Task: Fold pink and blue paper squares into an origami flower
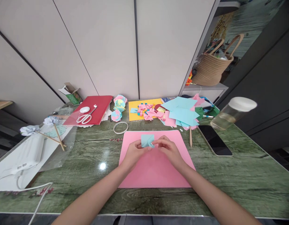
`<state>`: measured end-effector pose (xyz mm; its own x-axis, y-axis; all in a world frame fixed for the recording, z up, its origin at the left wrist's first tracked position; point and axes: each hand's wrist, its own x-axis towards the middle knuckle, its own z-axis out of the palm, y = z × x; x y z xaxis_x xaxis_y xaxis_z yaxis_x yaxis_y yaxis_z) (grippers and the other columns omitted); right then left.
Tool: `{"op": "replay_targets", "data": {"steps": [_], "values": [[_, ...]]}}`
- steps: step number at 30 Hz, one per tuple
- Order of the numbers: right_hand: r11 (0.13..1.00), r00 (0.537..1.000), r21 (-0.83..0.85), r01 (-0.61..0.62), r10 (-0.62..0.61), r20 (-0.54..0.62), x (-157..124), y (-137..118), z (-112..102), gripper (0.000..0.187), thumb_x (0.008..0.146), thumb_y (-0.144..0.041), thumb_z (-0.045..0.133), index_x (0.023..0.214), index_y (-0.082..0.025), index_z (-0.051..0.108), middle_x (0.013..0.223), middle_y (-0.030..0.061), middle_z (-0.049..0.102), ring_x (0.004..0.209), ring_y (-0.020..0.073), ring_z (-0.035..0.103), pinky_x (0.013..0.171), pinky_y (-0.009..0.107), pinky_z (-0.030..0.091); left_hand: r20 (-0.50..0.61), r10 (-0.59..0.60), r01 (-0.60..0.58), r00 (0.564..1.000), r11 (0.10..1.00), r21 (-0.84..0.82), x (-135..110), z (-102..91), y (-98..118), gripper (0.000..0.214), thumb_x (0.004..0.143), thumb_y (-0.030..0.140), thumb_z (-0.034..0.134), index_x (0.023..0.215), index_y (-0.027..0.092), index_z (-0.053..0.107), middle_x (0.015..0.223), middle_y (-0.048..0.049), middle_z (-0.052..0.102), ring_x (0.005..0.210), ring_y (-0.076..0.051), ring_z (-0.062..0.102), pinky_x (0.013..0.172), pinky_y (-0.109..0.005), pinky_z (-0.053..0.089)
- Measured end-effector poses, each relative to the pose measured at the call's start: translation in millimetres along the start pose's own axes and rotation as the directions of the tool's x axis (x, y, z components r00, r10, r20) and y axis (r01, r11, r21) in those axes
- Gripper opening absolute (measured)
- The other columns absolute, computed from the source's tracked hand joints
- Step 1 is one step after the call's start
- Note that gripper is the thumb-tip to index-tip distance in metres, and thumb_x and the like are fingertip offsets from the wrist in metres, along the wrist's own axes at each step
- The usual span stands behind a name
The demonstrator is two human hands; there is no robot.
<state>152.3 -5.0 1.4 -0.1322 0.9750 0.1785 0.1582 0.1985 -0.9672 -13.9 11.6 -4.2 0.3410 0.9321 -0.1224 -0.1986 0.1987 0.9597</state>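
Note:
A small light-blue square of folded paper (147, 140) is held over a pink sheet (156, 172) on the table. My left hand (134, 153) grips the paper's lower left side between thumb and fingers. At its lower right corner, the fingertips of my right hand (169, 150) touch or pinch a small folded flap. The tips are too small to make out exactly what they hold. Behind the pink sheet, a yellow sheet (132, 116) bears small folded pink, blue and yellow paper pieces (146, 110).
Light-blue paper sheets (182, 111) are piled at the back right. A phone (215, 140), a bottle (233, 113) and a wooden stick (190, 137) lie or stand at right. White scissors (84, 118) rest on a red folder (97, 107). A tape roll (120, 123) and paper balls (116, 115) are nearer.

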Motion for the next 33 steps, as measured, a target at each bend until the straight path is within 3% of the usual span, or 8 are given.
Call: {"op": "replay_targets", "data": {"steps": [16, 33], "values": [[0.997, 0.997, 0.009, -0.071, 0.070, 0.022, 2.3, -2.9, -3.8, 0.035, 0.063, -0.006, 0.040, 0.080, -0.022, 0.066, 0.071, -0.0003, 0.044, 0.069, 0.0137, 0.044, 0.064, 0.027, 0.035, -0.016, 0.024, -0.023, 1.000, 0.997, 0.068, 0.3, -0.4, 1.5, 0.022, 0.061, 0.022, 0.067, 0.080, 0.013, 0.063, 0.076, -0.0031, 0.063, 0.069, -0.014, 0.053, 0.065, -0.024, 0.040], [0.996, 1.000, -0.086, -0.011, 0.010, -0.019, -1.9, -0.9, -1.0, 0.039, 0.068, -0.004, 0.040, 0.088, -0.023, 0.066, 0.073, -0.0002, 0.043, 0.071, 0.0137, 0.046, 0.066, 0.027, 0.036, 0.004, 0.005, -0.005, 1.000, 0.999, 0.041, -1.5, -0.7, 1.7, 0.019, 0.064, 0.023, 0.065, 0.080, 0.013, 0.063, 0.074, -0.0033, 0.062, 0.070, -0.015, 0.053, 0.067, -0.026, 0.040]]}}
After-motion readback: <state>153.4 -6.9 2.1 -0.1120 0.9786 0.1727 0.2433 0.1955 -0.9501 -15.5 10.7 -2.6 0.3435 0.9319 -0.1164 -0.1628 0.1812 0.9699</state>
